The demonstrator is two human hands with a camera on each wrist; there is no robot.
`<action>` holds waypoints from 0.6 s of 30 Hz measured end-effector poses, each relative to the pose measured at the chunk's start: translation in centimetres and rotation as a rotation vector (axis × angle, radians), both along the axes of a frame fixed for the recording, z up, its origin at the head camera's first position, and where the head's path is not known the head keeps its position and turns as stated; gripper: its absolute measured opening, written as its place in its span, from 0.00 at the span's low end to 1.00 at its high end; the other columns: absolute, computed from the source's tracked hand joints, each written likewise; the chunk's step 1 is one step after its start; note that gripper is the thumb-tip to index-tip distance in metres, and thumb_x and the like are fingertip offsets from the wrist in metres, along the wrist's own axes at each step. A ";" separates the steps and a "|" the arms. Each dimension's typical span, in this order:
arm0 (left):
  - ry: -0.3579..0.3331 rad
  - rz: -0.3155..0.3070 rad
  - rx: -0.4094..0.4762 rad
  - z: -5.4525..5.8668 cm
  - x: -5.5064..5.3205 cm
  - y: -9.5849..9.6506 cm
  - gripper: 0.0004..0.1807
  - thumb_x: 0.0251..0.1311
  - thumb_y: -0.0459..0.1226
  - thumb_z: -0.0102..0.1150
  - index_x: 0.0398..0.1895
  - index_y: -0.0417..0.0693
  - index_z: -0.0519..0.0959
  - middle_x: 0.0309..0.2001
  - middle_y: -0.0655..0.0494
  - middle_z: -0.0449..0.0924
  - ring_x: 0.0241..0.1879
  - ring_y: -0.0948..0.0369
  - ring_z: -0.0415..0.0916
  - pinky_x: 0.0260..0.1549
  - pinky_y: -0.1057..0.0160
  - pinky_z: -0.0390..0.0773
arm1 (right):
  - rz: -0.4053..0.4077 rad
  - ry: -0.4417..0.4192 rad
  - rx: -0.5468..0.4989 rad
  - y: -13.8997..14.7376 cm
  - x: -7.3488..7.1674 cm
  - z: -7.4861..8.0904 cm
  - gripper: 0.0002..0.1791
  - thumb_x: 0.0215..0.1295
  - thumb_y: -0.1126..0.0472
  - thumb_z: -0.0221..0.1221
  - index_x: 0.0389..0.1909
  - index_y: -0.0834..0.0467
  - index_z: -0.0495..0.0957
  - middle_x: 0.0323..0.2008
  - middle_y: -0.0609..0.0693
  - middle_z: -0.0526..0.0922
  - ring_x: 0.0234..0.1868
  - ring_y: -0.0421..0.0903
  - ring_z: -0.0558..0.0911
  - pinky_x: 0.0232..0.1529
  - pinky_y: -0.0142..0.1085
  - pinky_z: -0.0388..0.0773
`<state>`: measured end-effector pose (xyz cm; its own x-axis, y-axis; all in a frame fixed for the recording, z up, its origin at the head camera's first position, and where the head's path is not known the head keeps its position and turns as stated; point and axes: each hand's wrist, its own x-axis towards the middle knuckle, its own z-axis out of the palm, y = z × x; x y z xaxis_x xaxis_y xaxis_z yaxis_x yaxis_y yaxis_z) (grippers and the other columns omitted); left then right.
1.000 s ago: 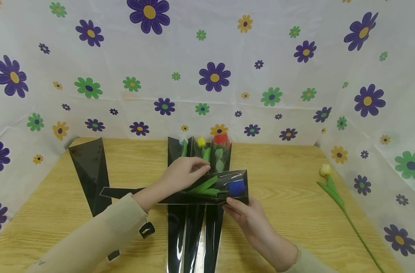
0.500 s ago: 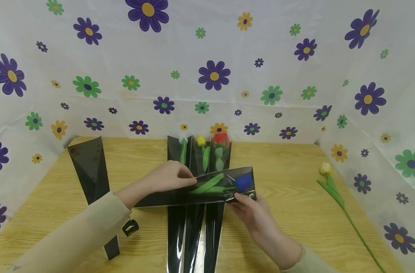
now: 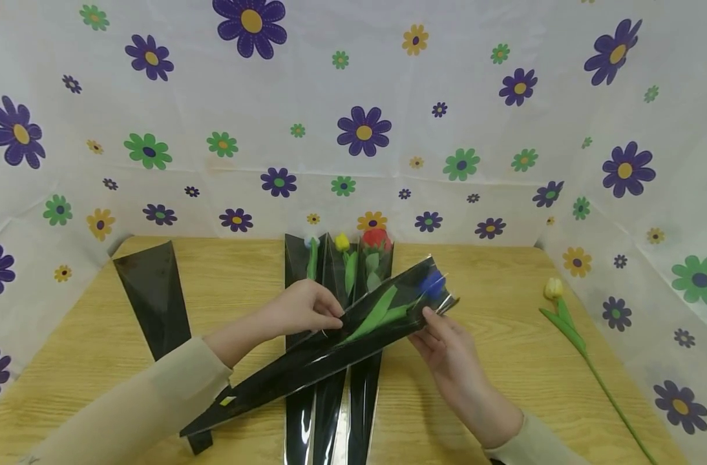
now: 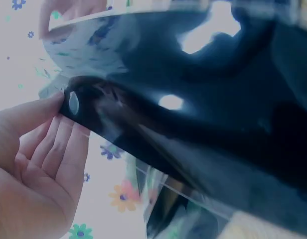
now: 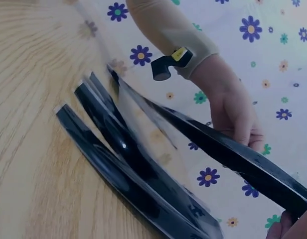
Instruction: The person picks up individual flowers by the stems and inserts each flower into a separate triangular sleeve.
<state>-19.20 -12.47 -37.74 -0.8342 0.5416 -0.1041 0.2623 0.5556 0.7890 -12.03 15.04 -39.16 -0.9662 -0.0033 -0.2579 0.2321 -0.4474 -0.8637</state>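
Observation:
A black flower sleeve (image 3: 307, 361) with a clear front lies slanted above the table in the head view, its narrow end low at the left. Inside it are a blue flower (image 3: 432, 283) and long green leaves (image 3: 377, 313). My left hand (image 3: 298, 313) pinches the sleeve's upper edge near the middle. At the wide end, my right hand (image 3: 461, 365) holds the lower edge, thumb in front and fingers behind. Beneath lie three filled sleeves side by side, with a pale blue flower (image 3: 312, 243), a yellow tulip (image 3: 342, 243) and a red rose (image 3: 377, 239).
Another black sleeve (image 3: 150, 297) lies at the left, partly covered by my left forearm. A pale yellow tulip (image 3: 554, 288) with a long stem rests along the table's right side. Flower-print cloth (image 3: 446, 129) surrounds the wooden table (image 3: 475, 271) at the back and sides.
The held sleeve has gone from nearly level to slanted, its blue-flower end rising to the right and its narrow end dropping toward me. My right hand has moved slightly up and right.

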 end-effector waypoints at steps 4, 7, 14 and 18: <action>0.010 0.027 0.018 0.1 0.3 1.3 0.07 0.66 0.34 0.72 0.42 0.39 0.91 0.40 0.48 0.93 0.36 0.62 0.89 0.36 0.64 0.88 | -0.021 0.018 0.044 -0.4 0.2 -0.3 0.12 0.82 0.63 0.54 0.41 0.53 0.86 0.35 0.40 0.93 0.41 0.36 0.90 0.53 0.32 0.87; 0.032 0.036 0.015 0.5 0.3 2.2 0.07 0.67 0.35 0.72 0.43 0.40 0.91 0.39 0.49 0.93 0.33 0.64 0.88 0.36 0.65 0.87 | -0.022 0.037 0.099 -0.8 0.4 -0.7 0.12 0.80 0.66 0.55 0.39 0.56 0.86 0.33 0.41 0.93 0.37 0.36 0.91 0.51 0.32 0.87; 0.077 0.039 0.037 1.9 0.0 3.9 0.08 0.68 0.35 0.71 0.45 0.40 0.91 0.36 0.49 0.93 0.26 0.66 0.83 0.32 0.66 0.86 | 0.054 0.048 0.244 -1.5 0.9 -1.7 0.08 0.75 0.68 0.61 0.35 0.61 0.86 0.29 0.44 0.90 0.36 0.40 0.89 0.49 0.33 0.88; 0.077 0.013 0.047 2.9 -0.2 4.4 0.09 0.69 0.35 0.70 0.47 0.39 0.90 0.38 0.48 0.93 0.29 0.62 0.87 0.34 0.65 0.88 | 0.039 0.031 0.252 -1.5 0.6 -1.2 0.12 0.75 0.68 0.61 0.30 0.56 0.85 0.26 0.43 0.88 0.33 0.38 0.88 0.46 0.31 0.88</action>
<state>-19.37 -8.03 -34.81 -0.8456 0.5336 -0.0145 0.3162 0.5225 0.7919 -11.42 13.55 -40.32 -0.9740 0.0196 -0.2258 0.2169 -0.2083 -0.9537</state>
